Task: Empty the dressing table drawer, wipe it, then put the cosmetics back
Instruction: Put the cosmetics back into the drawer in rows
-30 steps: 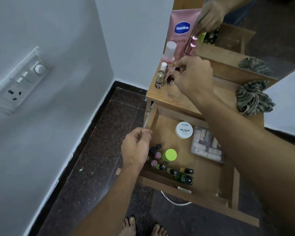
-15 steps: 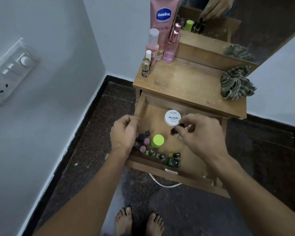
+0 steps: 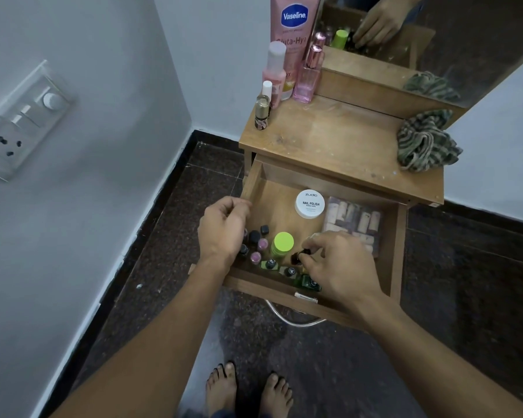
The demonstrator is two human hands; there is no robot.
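Observation:
The wooden drawer (image 3: 254, 182) of the dressing table (image 3: 338, 140) is pulled out. My right hand (image 3: 338, 267) pinches a small dark nail polish bottle (image 3: 298, 257) low over the drawer's front middle. My left hand (image 3: 224, 229) hovers at the drawer's left wall with loosely curled fingers and nothing visible in it. Inside lie several small nail polish bottles (image 3: 261, 251), a green-capped bottle (image 3: 283, 241), a white nail polish jar (image 3: 310, 203) and a clear pouch of tubes (image 3: 354, 220). A green bottle (image 3: 308, 282) lies at the front, partly under my right hand.
On the table top's back left stand a Vaseline tube (image 3: 292, 22), a pink bottle (image 3: 275, 67), a perfume bottle (image 3: 308, 73) and a gold-capped bottle (image 3: 261, 111). A striped cloth (image 3: 424, 143) lies at the right, below the mirror (image 3: 435, 31). A wall socket (image 3: 21, 122) is at the left.
My right hand came down from the table top into the drawer, carrying the small dark bottle. My left hand stayed at the drawer's left wall.

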